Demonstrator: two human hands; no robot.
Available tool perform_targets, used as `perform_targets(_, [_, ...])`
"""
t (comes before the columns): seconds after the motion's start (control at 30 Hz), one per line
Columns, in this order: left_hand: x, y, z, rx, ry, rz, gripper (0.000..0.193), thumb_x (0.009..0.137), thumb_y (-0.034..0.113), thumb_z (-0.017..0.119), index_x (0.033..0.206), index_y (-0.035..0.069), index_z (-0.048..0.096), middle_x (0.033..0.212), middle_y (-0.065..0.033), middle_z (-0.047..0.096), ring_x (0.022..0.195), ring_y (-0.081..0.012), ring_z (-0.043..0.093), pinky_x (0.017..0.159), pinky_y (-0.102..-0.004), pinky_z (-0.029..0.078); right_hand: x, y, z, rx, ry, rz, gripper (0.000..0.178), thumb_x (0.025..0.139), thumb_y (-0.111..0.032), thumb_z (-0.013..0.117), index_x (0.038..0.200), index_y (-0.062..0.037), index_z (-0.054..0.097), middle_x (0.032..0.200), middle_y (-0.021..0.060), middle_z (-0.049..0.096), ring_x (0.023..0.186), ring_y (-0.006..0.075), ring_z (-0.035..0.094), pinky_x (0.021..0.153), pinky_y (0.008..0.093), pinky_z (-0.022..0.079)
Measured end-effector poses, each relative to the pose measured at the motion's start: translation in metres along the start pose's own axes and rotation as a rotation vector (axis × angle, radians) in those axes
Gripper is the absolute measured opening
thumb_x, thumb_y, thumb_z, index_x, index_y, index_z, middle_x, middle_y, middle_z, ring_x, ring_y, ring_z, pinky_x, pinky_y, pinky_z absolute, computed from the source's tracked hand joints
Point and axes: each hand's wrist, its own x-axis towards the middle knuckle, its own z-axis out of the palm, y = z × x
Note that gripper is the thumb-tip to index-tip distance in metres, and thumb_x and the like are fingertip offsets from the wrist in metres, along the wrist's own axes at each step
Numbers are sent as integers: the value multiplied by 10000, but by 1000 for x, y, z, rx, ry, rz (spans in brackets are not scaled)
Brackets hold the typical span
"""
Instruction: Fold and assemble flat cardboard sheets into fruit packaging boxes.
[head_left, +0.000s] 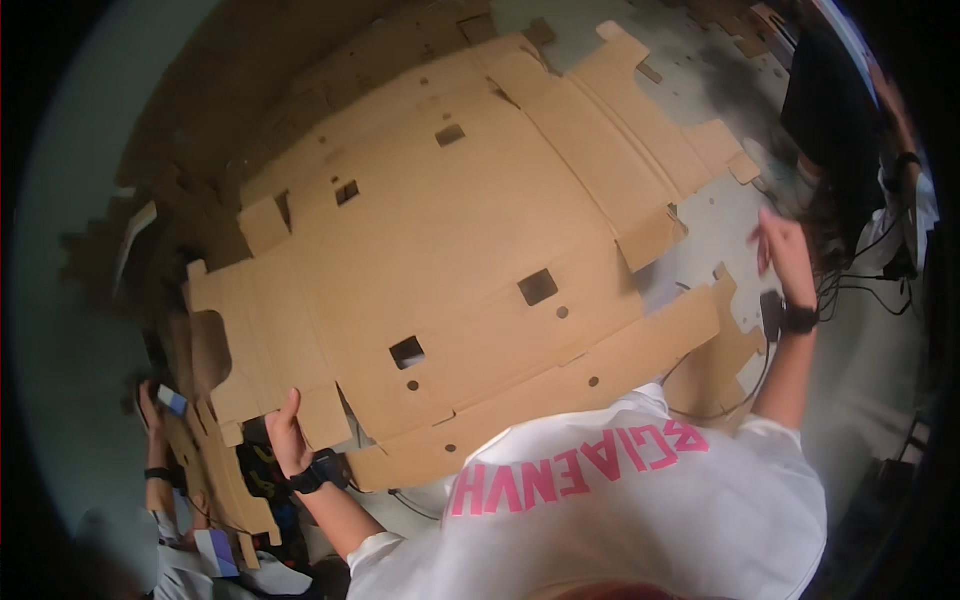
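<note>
A large brown cardboard sheet (470, 230), die-cut with flaps, square holes and small round holes, spreads across the middle of the view. My left hand (287, 435) is at its near left corner, closed on the edge of a flap. The thumb shows upright there, while the other fingers are mostly hidden. Away from the sheet, off its right side, my right hand (785, 255) hangs with its fingers loosely bent and apart, holding nothing I can see. Dark bands circle both wrists.
More cut cardboard (225, 480) lies at lower left, beside another person's hand (150, 408). Further cardboard (200, 200) is at the far left. Another person in dark clothing (830, 105) is at the right. Black cables (880, 285) run near my right wrist.
</note>
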Motion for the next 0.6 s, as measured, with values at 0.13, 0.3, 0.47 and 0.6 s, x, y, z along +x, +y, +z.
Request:
perform_targets(0.13, [3,-23,-10,-32,16,45,495,967,107,661,1397,-65,490,1347,-149,607,1160,-237,630,993,-358,490,-73,36,17,-336,-578,181,333,902,-305,733,793,9,759,640,40,677,531,101,605,518,267,482])
perform_targets(0.3, [3,-24,-13,104,63,-20,413,975,147,650,1314,-66,549,1215,-143,670,1037,-219,683,874,-333,548,-155,38,126,612,-809,293,579,816,-90,837,1321,23,577,1183,109,699,1059,182,673,930,330,537])
perform_targets(0.47, [-4,-15,12,68,27,70,325,972,162,661,1157,-103,630,1048,-129,717,865,-199,713,743,-319,566,-168,16,173,498,-633,-71,547,841,-136,824,1309,-1,576,1237,72,657,1128,185,619,967,353,500])
perform_targets(0.6, [-7,-11,25,131,181,17,297,966,160,673,1091,-107,645,1011,-144,713,851,-201,710,714,-331,574,-170,-15,170,456,-650,-31,534,842,-148,820,1298,-5,582,1245,71,648,1130,190,612,968,349,494])
